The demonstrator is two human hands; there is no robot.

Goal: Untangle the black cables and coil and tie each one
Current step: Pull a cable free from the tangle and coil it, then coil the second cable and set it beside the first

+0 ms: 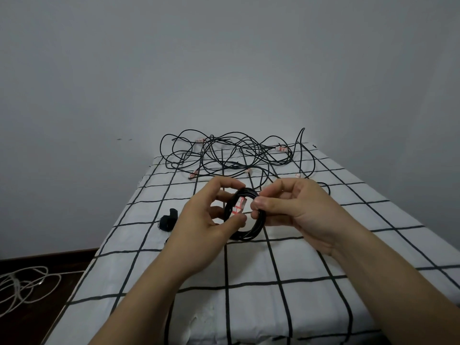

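Head view: a pale cord (pixel 22 285) lies on the dark floor (pixel 37 319) beside a grid-sheeted bed (pixel 249 265) that stands against a grey wall (pixel 224 58). A small black object (pixel 168 219), too dark to identify, lies on the sheet. Just right of it the left hand (pixel 204 220) and right hand (pixel 298 207) both pinch a coiled cable (pixel 245 215) above the sheet, with the tangled cables (pixel 224 155) at the far end.

I see the coiled cable (pixel 245 235) sheathed in black plastic with a slight sheen; the loose cables (pixel 219 158) look the same. Its connector (pixel 239 205) looks like pale plastic marked with red. The sheet (pixel 249 265) is soft, matt cloth, lightly creased. The black strap (pixel 168 219) reads as matt fabric. The wall (pixel 224 58) is flat matt paint, the floor (pixel 37 260) dark, smooth wood.
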